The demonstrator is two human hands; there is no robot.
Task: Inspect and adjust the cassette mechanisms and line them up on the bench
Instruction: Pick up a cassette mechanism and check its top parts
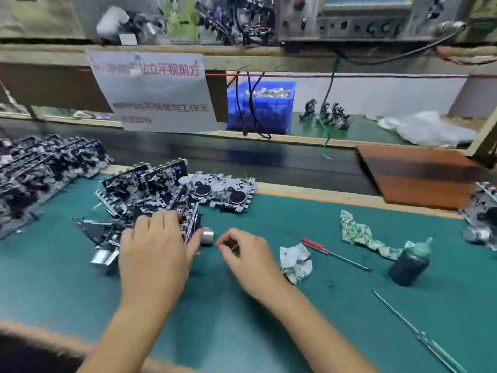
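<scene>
Forearms enter from the near edge of the bench (242, 332), both reaching toward the left-centre of the green mat.

Left hand (154, 246): laid over a mechanism (192, 224) standing on edge, fingers curled across its top, thumb against the side by its silver motor (207, 236). Judged to be grasping it. Right hand (243, 254): just right of the motor, not touching the mechanism; fingertips drawn together as if pinching something fine, possibly a thin wire. Blur hides it, so what it holds cannot be told.

Location of work: the held unit sits at the front of a loose pile (139, 195) near the bench's left-centre. One unit (223, 191) lies flat toward the far edge, reels up. A packed row (45, 168) runs along the far left. More units (481, 208) at the right edge.

Tools on the right half: red screwdriver (326, 250), dark bottle (410, 262), two crumpled rags (295, 261), a thin probe (414, 332) toward the near right corner.

Step in hand, judged: checking this unit on its edge before placing it. To do it well: keep the left grip on the frame edges, off the reels and belt; steady the unit against the mat; bring the right hand in slowly by the motor; avoid snagging neighbours in the pile; then set it square with the row.
</scene>
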